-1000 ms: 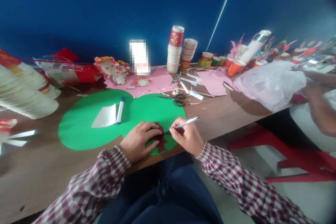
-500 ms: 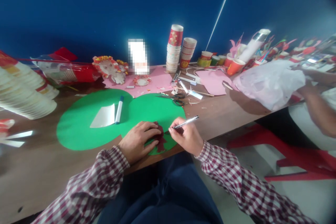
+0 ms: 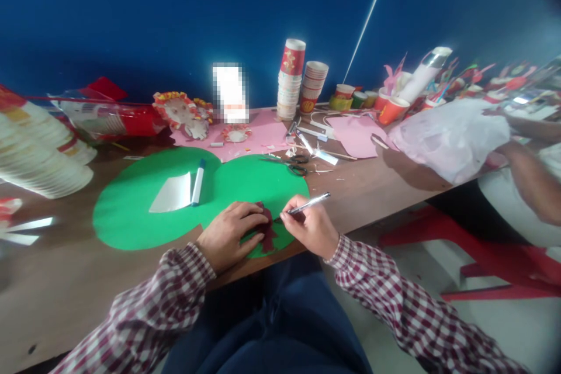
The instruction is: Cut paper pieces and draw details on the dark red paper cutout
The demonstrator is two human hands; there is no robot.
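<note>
My right hand (image 3: 312, 228) grips a slim pen (image 3: 310, 203), its tip down at the right edge of a dark red cut-out (image 3: 267, 236). My left hand (image 3: 234, 234) lies flat with fingers stretched over that cut-out, pressing it against a large green sheet (image 3: 144, 228) shaped like two joined rounds. Part of the cut-out is hidden under the left fingers. Farther left on the green sheet rest a white paper piece (image 3: 170, 194) and a marker (image 3: 198, 183) with a dark blue cap.
Black-handled scissors (image 3: 298, 165) lie at the green sheet's far right edge. Behind stand stacked paper cups (image 3: 289, 82) near pink paper (image 3: 267, 128). More cups (image 3: 48, 158) lean at left. At right, another person's arm (image 3: 532, 181) is beside a white plastic bag (image 3: 451, 137) and a red stool (image 3: 464, 245).
Little differs. The pen in my right hand has shifted very slightly, while my left hand stays on the dark red cut-out. The whole view has drifted a few pixels.
</note>
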